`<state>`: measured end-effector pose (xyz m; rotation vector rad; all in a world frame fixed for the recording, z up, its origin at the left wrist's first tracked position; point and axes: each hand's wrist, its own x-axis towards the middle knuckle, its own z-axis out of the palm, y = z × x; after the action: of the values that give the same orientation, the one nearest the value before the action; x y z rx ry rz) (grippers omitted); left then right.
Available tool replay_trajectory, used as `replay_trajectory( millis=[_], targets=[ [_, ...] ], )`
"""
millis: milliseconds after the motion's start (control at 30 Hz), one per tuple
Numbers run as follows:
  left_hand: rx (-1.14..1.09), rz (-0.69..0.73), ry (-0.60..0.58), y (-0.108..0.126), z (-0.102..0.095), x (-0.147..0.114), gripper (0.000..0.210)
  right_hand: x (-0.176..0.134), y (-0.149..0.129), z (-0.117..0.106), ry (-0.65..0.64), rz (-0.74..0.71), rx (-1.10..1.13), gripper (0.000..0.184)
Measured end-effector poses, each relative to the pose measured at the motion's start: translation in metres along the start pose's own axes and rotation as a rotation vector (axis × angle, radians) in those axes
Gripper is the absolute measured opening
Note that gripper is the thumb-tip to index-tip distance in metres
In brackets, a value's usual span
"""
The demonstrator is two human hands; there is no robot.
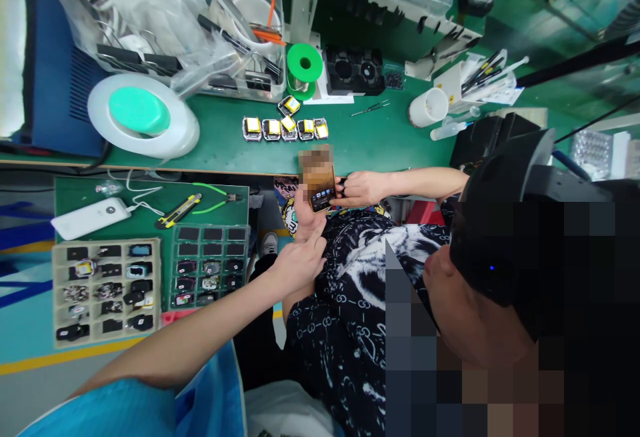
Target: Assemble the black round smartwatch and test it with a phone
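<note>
My left hand (301,265), at the end of a blue-sleeved arm from the lower left, holds nothing that I can see. One finger is stretched toward the phone, and the others are partly bent. Just above its fingertips is a co-worker's hand (304,214) with a phone (320,184) in it, screen lit and partly blurred out. I cannot tell whether my finger touches that hand. The co-worker's other hand (363,188) is at the phone's right edge. My right hand is out of view.
On the green bench (220,140) are several small watch-like modules (271,130), tweezers (370,108), a green spool (305,62) and a magnifier lamp (185,132). At lower left lie cutters (213,190), a white power bank (90,218) and compartment trays (165,290). The co-worker's headgear (500,224) is close by.
</note>
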<state>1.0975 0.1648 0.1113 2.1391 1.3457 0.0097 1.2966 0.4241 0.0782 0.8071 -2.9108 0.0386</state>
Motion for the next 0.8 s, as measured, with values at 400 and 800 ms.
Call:
replay_trajectory(
  millis=[400,800],
  targets=[
    [-0.003,-0.01,0.005,0.001,-0.001,-0.002,0.015,-0.004,0.002,0.003,0.125,0.032,0.085,0.032],
    [-0.04,-0.028,-0.02,0.001,-0.005,-0.001,0.015,-0.01,0.003,0.01,0.305,0.241,0.21,0.031]
  ],
)
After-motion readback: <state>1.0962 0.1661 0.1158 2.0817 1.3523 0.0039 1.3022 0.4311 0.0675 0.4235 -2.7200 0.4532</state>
